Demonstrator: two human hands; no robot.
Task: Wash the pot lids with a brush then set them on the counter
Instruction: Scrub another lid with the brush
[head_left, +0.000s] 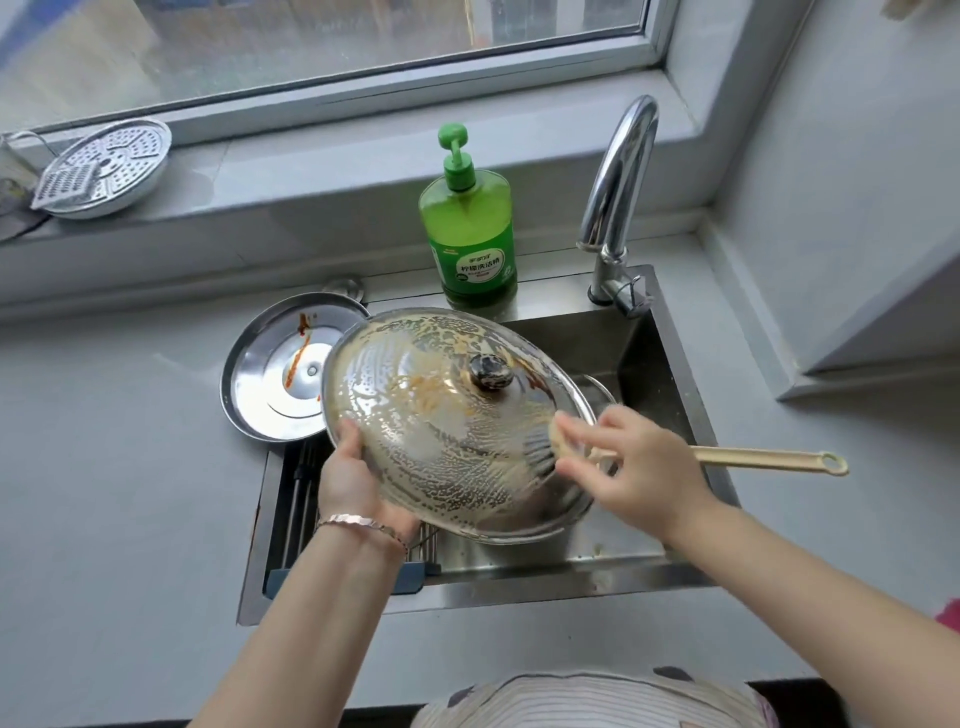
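Tilting over the sink (670, 358), the soapy glass lid (447, 421) is gripped at its rim by the left hand (353, 478); the brush (727, 460) is held against it by the right hand (631, 467), fingers curled round its handle.

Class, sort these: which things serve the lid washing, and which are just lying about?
Job: glass lid in the left hand, brush in the right hand, stained steel lid, detergent bottle, sink.
Lying about: steamer plate, grater.
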